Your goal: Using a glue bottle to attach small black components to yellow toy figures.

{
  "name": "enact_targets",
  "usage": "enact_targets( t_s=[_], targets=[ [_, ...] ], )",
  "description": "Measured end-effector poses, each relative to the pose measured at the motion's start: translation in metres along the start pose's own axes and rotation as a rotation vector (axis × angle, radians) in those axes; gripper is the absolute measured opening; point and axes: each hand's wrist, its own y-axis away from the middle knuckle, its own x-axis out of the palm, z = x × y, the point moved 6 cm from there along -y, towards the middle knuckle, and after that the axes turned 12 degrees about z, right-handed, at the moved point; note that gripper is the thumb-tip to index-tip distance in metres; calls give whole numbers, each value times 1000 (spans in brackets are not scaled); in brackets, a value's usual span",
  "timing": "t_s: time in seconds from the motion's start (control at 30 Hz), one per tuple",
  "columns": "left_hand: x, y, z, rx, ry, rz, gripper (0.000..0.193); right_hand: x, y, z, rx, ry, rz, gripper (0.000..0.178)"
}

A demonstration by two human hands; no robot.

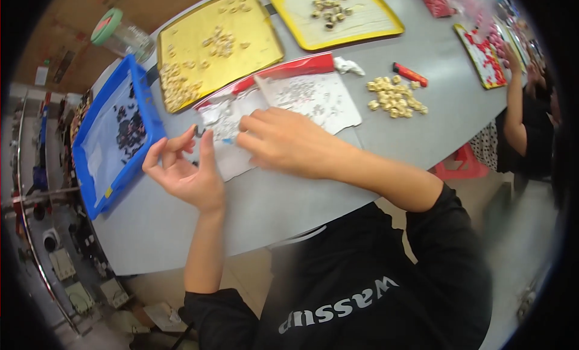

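Note:
My left hand (187, 175) is raised, palm up, beside the blue tray's near side. Its thumb and forefinger pinch a small dark curved piece (199, 132). My right hand (289, 142) hovers over a white sheet (338, 109) strewn with tiny grey bits, its fingers curled and slightly blurred. By those fingertips shows a small blue tip (228, 141); whatever the fingers hold is mostly hidden. Left of my left hand, a blue tray (158, 118) holds a heap of small dark pieces (130, 133).
Behind the sheet lie a yellow tray (199, 24) with small cream pieces and a yellow-rimmed tray (362, 39) with dark-centred ones. A loose cream pile (395, 98) and a red tube (411, 75) lie right. A green-lidded jar (123, 36) stands far left. Another person's arm (514, 103) works right.

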Motion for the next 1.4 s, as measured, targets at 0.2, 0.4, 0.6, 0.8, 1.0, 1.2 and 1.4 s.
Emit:
enact_targets(
  t_s=[0.2,0.4,0.6,0.8,1.0,1.2,1.4],
  targets=[
    [3,2,4,-34,-13,55,55,-74,28,-56,479,-26,18,23],
    [13,3,0,-6,-1,159,55,-89,96,-105,745,228,261,15],
    [18,3,2,20,-9,218,53,-79,99,-113,711,189,219,15],
    [20,6,0,23,4,276,51,-94,38,-66,370,-475,-118,11],
    [24,7,-1,55,20,279,51,-49,-3,-35,70,-887,-174,16],
    [23,7,1,36,49,267,51,-24,5,-41,72,-921,-230,16],
    [22,7,1,67,42,261,51,-24,5,-37,73,-841,-261,16]
  ],
)
